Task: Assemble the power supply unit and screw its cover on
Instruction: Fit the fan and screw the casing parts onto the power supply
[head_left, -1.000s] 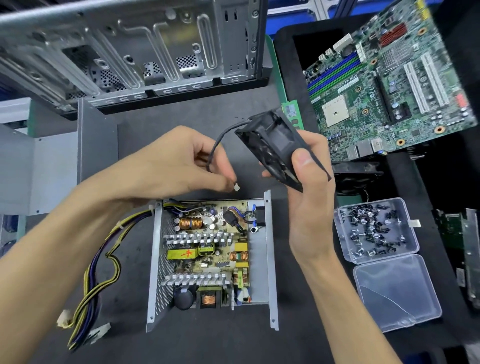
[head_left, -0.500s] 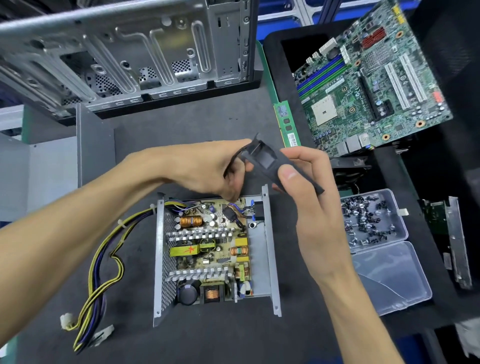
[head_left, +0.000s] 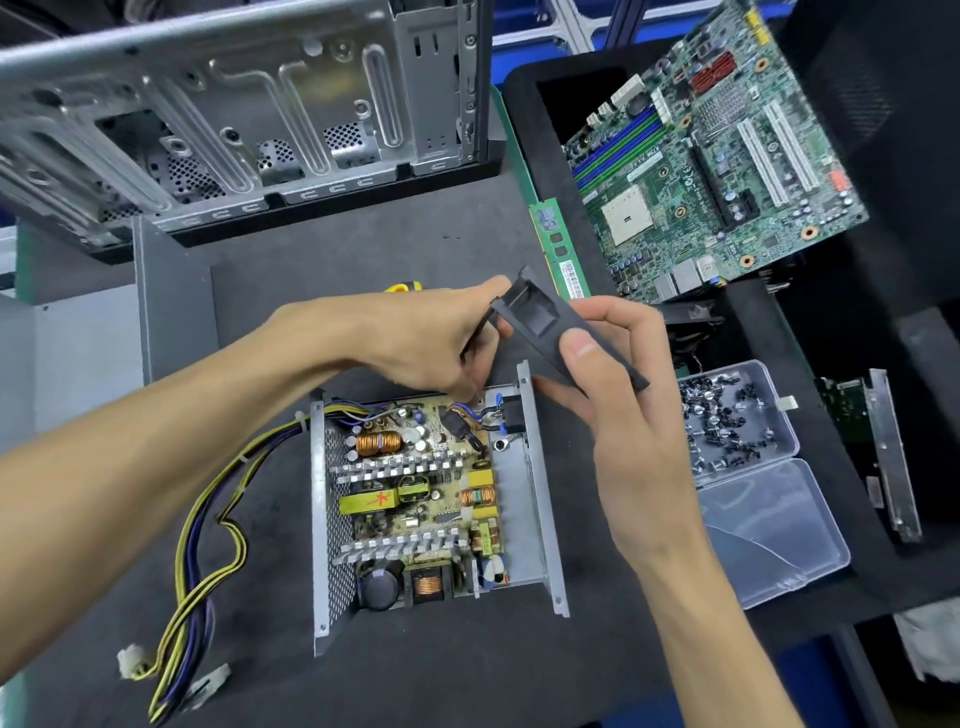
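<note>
Power supply unit (head_left: 431, 499) lies open on the dark mat (head_left: 363, 260), its circuit board showing inside the metal tray and its cover off. A bundle of yellow and dark cables (head_left: 208, 561) leaves the unit's left wall and trails toward the near edge of the mat. Just above the unit's far right corner, the right hand (head_left: 618, 395) grips a black fan (head_left: 566, 332), thumb on its near face and fingers curled behind. The left hand (head_left: 415, 338) reaches down at the unit's far edge, fingertips pinched together over the board; what they pinch cannot be told. Right of the unit sits a clear box of screws (head_left: 737, 421), lid open. Beyond the unit stand a computer case (head_left: 234, 104) and a motherboard (head_left: 717, 156).
</note>
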